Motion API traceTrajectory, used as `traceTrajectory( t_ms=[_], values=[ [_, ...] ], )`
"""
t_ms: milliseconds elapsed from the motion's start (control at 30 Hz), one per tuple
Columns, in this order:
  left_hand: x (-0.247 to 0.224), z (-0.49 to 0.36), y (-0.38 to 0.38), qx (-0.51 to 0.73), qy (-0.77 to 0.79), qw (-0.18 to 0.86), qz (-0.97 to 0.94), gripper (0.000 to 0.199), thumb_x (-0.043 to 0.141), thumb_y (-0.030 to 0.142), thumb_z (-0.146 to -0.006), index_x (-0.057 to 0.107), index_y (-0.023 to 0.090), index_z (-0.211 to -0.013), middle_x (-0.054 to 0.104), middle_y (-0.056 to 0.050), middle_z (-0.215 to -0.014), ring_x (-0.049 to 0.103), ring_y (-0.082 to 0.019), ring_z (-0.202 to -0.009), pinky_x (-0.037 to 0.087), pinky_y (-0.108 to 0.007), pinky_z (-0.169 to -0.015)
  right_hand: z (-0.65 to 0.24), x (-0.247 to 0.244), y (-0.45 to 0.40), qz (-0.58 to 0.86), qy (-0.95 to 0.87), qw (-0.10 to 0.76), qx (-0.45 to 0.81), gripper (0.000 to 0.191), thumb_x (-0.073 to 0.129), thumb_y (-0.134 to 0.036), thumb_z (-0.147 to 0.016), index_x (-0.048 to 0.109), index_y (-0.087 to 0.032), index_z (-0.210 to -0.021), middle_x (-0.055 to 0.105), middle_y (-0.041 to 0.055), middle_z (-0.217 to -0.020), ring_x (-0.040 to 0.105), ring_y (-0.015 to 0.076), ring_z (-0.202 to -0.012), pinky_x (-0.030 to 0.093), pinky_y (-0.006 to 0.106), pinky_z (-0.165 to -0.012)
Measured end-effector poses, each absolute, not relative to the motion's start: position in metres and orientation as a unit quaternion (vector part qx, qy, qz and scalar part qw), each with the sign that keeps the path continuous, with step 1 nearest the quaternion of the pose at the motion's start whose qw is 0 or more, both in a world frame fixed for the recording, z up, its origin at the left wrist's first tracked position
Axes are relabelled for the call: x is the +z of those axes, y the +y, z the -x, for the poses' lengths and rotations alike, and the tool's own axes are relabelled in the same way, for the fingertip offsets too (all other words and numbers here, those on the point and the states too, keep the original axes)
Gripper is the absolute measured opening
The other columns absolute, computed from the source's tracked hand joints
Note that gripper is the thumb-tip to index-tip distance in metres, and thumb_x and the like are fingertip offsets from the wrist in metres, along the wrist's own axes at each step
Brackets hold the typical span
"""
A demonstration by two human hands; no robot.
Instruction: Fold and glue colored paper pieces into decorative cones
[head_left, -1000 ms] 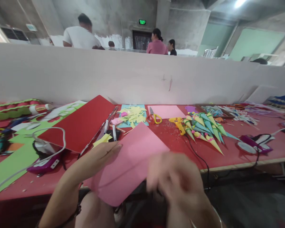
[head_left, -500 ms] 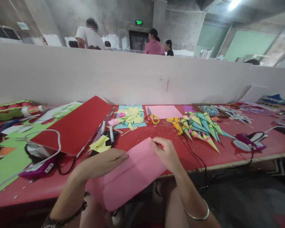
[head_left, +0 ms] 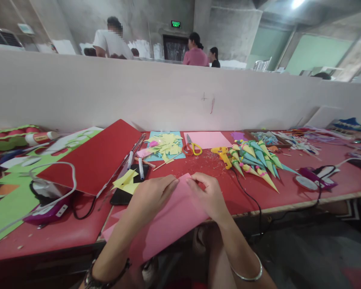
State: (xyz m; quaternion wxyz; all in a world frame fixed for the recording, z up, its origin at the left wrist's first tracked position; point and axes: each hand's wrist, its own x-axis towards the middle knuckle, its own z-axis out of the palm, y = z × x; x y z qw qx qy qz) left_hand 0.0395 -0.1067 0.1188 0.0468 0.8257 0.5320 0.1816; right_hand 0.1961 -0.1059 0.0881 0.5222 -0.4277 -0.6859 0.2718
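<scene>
A large pink sheet (head_left: 168,224) slants over the front edge of the red table, above my lap. My left hand (head_left: 156,192) pinches its upper edge near the top corner. Close beside it, my right hand (head_left: 209,194) grips the same sheet at that corner, thumb and fingers pressed together. Beyond my hands lie scissors (head_left: 193,149) with red and yellow handles and a yellow glue gun (head_left: 222,155). Folded yellow paper (head_left: 126,182) rests on a black phone-like object (head_left: 122,197) left of my left hand.
Paper cones (head_left: 258,158) are heaped right of the glue gun. A red board (head_left: 93,160) leans at the left, near a purple power strip (head_left: 49,212). Yellow scraps (head_left: 167,146) lie on blue paper. A white partition (head_left: 168,96) stands behind; people are beyond it.
My left hand has moved right and up along the pink sheet, close to my right hand, and now pinches its edge. The sheet's left end has shifted.
</scene>
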Motion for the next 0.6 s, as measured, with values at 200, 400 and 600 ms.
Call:
traceTrajectory(
  t_ms=[200, 400, 600],
  values=[
    [0.1226, -0.0378, -0.1061, 0.19, 0.507, 0.065, -0.838, 0.036, 0.027, 0.035, -0.084, 0.04, 0.019, -0.055, 0.043, 0.003, -0.048, 0.039, -0.011, -0.045, 0.024, -0.024, -0.048, -0.1979, 0.0875, -0.1073, 0.444, -0.675, 0.52, 0.278, 0.024, 0.047, -0.03, -0.08, 0.057, -0.016, -0.062, 0.054, -0.001, -0.059, 0.049, 0.0119, -0.058, 0.037, 0.021, -0.057],
    [0.1207, -0.0376, -0.1048, 0.185, 0.506, 0.052, -0.841, 0.036, 0.025, 0.035, -0.085, 0.044, 0.02, -0.059, 0.05, 0.002, -0.052, 0.046, -0.013, -0.049, 0.027, -0.024, -0.048, -0.1977, 0.088, -0.1101, 0.443, -0.674, 0.52, 0.281, 0.027, 0.046, -0.032, -0.081, 0.058, -0.016, -0.063, 0.054, -0.0003, -0.06, 0.049, 0.0121, -0.059, 0.037, 0.021, -0.056],
    [0.1224, -0.0372, -0.1063, 0.179, 0.507, 0.037, -0.842, 0.035, 0.025, 0.035, -0.086, 0.048, 0.02, -0.064, 0.055, 0.001, -0.057, 0.049, -0.014, -0.052, 0.029, -0.024, -0.049, -0.1974, 0.0887, -0.1106, 0.439, -0.664, 0.521, 0.308, 0.021, 0.049, -0.029, -0.08, 0.061, -0.016, -0.069, 0.059, 0.0005, -0.066, 0.054, 0.0136, -0.065, 0.04, 0.022, -0.062]
  ],
)
